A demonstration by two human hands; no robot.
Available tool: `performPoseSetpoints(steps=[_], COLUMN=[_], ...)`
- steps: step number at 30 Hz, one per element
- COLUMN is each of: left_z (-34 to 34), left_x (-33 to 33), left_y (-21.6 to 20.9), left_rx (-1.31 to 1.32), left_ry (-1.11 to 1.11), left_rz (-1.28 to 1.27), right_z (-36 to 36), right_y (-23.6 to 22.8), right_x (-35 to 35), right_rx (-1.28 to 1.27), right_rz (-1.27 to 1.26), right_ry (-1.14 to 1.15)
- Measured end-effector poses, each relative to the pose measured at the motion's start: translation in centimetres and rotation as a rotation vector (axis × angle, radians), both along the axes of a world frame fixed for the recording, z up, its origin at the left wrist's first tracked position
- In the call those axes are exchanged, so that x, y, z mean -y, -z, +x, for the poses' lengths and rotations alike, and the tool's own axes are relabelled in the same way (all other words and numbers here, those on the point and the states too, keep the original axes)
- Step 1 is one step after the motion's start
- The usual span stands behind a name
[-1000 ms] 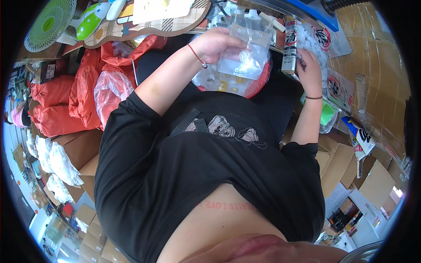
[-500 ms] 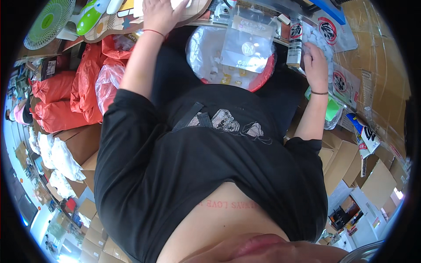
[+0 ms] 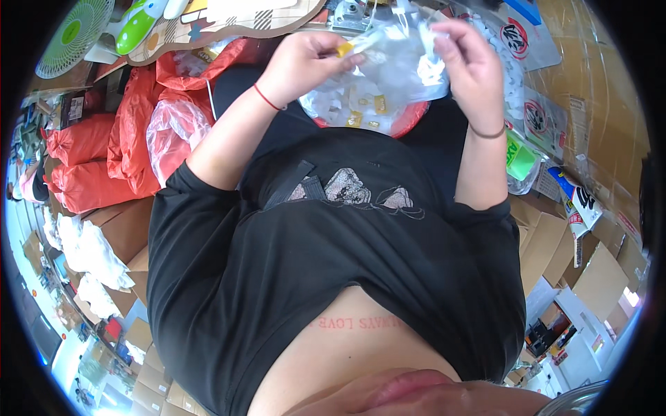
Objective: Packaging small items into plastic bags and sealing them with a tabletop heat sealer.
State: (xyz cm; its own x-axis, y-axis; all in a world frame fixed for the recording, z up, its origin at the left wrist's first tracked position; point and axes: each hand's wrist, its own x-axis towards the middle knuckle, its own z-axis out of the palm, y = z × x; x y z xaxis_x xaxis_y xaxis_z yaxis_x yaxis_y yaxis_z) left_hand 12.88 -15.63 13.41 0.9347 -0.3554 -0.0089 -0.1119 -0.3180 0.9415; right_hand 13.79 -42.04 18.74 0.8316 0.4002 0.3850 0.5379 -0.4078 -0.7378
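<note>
Over the red-rimmed basin (image 3: 411,123), a clear plastic bag (image 3: 406,73) spreads between my two hands, partly smeared by motion. My left hand (image 3: 305,66) is closed, thumb against fingers, pinching a small yellow-ended packet (image 3: 345,48) at the bag's left side. On the other side my right hand (image 3: 475,66) is closed on the bag's edge, where something whitish shows by the fingertips; its kind is unclear. Under the bag, the basin has a clear plastic liner and holds several small white and yellow packets (image 3: 355,119).
A table (image 3: 208,29) with a wavy edge crosses the top left, bearing a green fan (image 3: 71,31). Red plastic bags (image 3: 87,184) are piled at the left. A heap of small white pieces (image 3: 512,87) lies right of my right hand, near a green scoop-like thing (image 3: 520,156) and cardboard boxes (image 3: 541,243).
My left hand has come down from the table and now pinches a yellow-ended packet. My right hand has moved left from the white heap to the bag, which is now lifted and crumpled.
</note>
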Motion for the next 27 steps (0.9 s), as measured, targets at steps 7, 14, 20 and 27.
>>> performPoseSetpoints(steps=[7,14,20,27], left_z=[-1.7,-1.0,5.4,5.2], left_x=[4.3,5.1,4.8,3.3], left_y=[0.4,2.0,4.1,4.3], left_rx=[-0.426,-0.664,-0.593,-0.617], left_ry=[0.176,0.241,0.092,0.209], left_rz=[-0.44,-0.603,-0.62,-0.722], right_z=[1.4,2.7,3.4,-2.6], right_y=[-0.9,0.7,6.2,1.6], right_x=[1.8,7.7,11.4,8.6], right_rx=[-0.064,0.082,0.036,-0.046], right_rz=[-0.09,-0.591,-0.696,-0.339], right_ry=[-0.119,0.203,0.399,0.311])
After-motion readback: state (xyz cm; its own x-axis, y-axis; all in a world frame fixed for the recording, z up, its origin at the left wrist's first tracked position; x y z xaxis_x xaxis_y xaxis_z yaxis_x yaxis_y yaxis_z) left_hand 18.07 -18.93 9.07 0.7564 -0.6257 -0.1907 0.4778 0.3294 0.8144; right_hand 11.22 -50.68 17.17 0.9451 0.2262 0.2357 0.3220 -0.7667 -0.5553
